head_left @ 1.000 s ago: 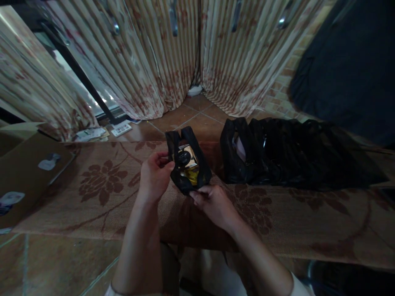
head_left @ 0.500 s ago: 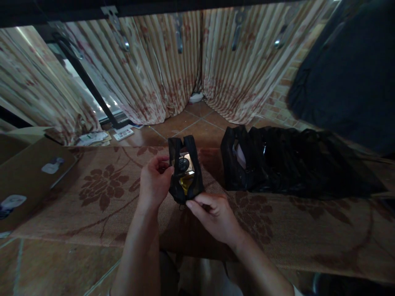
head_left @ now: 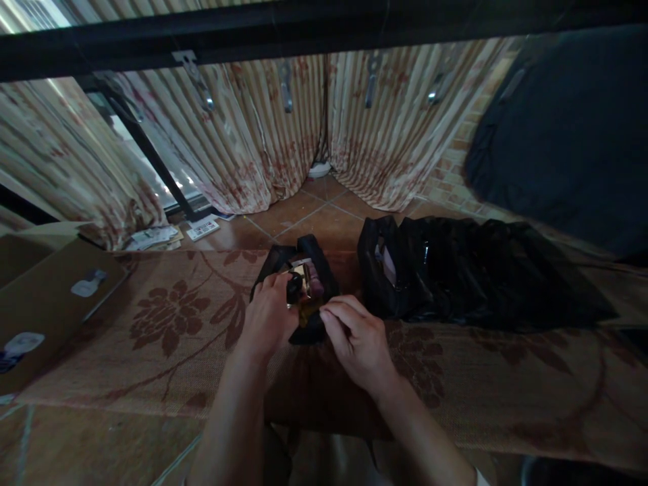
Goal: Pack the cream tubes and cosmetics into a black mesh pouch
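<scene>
A small black pouch [head_left: 322,266] lies on the patterned cloth in front of me, its mouth spread wide. Inside show a shiny gold item [head_left: 305,278] with a round black part [head_left: 293,287], some pinkish contents [head_left: 316,283] and something yellow [head_left: 305,313] near the front. My left hand [head_left: 271,314] is closed over the pouch's left side, its fingers beside the round black part and hiding some of it. At the front right rim, thumb and forefinger of my right hand [head_left: 357,341] pinch the pouch's edge.
Several similar black pouches [head_left: 455,270] stand in a row to the right. An open cardboard box [head_left: 55,297] is at the left. Papers [head_left: 154,237] lie on the tiled floor beyond the patterned cloth [head_left: 167,317]. A dark beam [head_left: 314,27] with hanging metal hooks crosses above.
The pouch's mouth has widened and its pinkish contents now show. My left hand has moved from the left edge inward over the opening; my right hand has shifted up along the rim.
</scene>
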`<state>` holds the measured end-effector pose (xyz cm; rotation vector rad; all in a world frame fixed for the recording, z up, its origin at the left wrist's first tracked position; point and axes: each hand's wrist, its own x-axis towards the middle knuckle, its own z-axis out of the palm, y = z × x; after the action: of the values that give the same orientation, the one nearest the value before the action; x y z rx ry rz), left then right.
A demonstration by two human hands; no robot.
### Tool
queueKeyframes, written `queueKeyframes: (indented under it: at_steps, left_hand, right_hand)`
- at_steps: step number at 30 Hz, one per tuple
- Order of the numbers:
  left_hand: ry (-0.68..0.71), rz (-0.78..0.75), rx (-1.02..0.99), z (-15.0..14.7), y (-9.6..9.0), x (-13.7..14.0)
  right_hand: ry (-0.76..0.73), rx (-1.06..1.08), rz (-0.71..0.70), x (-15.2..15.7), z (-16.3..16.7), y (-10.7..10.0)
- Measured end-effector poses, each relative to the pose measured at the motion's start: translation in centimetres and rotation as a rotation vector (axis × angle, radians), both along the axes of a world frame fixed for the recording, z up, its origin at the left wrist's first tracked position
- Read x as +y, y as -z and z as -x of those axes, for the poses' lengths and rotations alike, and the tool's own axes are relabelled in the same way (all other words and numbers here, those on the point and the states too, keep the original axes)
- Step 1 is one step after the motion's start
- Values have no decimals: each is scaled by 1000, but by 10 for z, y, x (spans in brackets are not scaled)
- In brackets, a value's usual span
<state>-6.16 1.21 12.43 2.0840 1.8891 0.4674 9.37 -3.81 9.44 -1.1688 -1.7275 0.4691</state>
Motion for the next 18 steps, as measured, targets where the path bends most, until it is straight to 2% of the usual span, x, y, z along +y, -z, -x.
queueKeyframes:
  at_steps: [3,7,18]
  left_hand:
    - [3,51,55,0,2,1]
    - [-66,79,79,-9,5,4]
    - [-192,-12,123,-17,16,20]
  right_hand:
    - [26,42,2,0,0,-1]
    - [27,64,6,0,0,-2]
    - [37,70,-10,2,0,1]
